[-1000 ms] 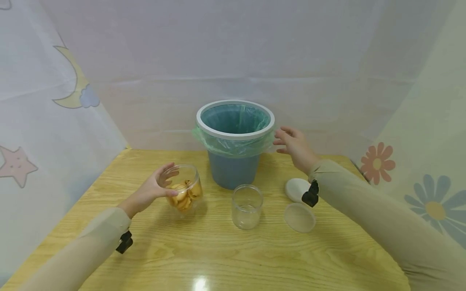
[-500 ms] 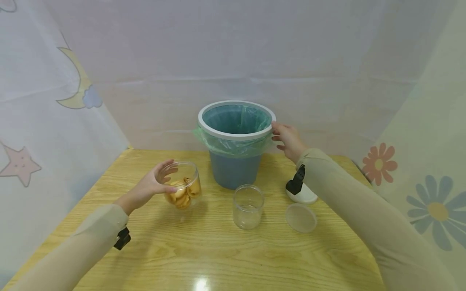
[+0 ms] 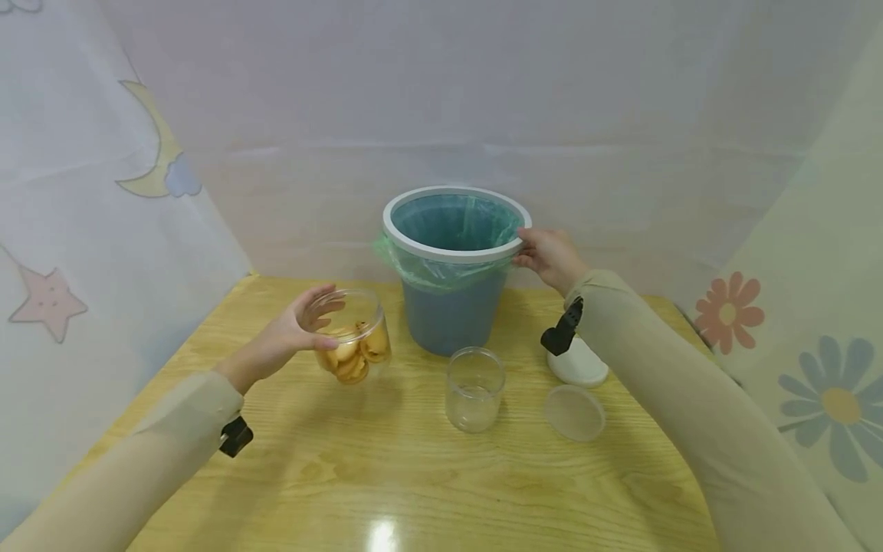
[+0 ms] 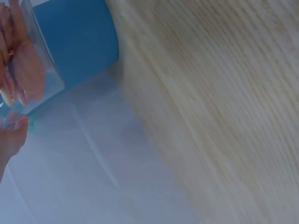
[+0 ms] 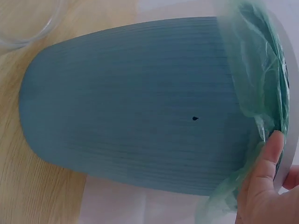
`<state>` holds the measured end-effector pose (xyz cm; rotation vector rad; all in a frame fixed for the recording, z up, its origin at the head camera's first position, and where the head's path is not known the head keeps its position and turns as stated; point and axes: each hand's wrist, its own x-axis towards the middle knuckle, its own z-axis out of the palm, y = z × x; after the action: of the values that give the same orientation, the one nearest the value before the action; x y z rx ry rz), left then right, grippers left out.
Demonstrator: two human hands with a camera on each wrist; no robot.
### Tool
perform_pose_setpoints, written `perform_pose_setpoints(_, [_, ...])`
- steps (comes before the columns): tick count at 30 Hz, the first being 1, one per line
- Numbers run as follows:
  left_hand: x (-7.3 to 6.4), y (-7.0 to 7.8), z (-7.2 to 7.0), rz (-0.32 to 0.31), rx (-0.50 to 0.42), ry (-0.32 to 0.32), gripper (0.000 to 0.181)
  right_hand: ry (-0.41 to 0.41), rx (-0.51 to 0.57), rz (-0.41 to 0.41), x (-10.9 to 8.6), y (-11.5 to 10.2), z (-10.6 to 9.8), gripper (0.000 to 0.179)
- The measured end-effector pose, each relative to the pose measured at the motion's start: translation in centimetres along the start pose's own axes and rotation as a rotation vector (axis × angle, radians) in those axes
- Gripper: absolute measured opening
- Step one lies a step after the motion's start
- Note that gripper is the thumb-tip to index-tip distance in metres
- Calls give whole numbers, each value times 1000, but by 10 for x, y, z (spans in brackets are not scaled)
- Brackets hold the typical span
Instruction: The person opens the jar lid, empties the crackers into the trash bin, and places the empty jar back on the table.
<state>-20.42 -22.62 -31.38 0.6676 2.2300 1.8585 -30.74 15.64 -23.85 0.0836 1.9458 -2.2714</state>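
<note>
In the head view my left hand (image 3: 286, 337) grips a clear plastic jar (image 3: 382, 318) by its side, thumb in front and fingers behind. The jar has no lid, leans slightly, and is raised above the table. Golden-brown curled pieces (image 3: 353, 364), like shells or crackers, lie in its lower part. My right hand (image 3: 552, 257) pinches the white rim of a blue trash bin (image 3: 451, 318). In the right wrist view the thumb (image 5: 272, 154) presses the outside of the rim, close to the green bag liner (image 5: 254, 70); the other fingers are mostly hidden behind the rim.
A second clear jar (image 3: 474, 402), uncovered, stands in front of the bin on the wooden table (image 3: 414, 483). To its right lie a translucent lid (image 3: 574, 414) and a white disc-like lid (image 3: 579, 366). Pale cloth (image 3: 345, 207) hangs behind and at both sides.
My right hand has moved left onto the bin's rim and taken hold of it. The left hand has lifted the jar of golden-brown pieces a little.
</note>
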Motion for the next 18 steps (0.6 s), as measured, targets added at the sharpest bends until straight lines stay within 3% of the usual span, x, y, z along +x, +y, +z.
perform_pose_setpoints(7, [1,11,-1,-8,15,4,98,44,93,27,1,-2,6,55])
perform_pose_setpoints(18, [11,34,-3,34,-31,53,92,42,127,55,2,-2,3,56])
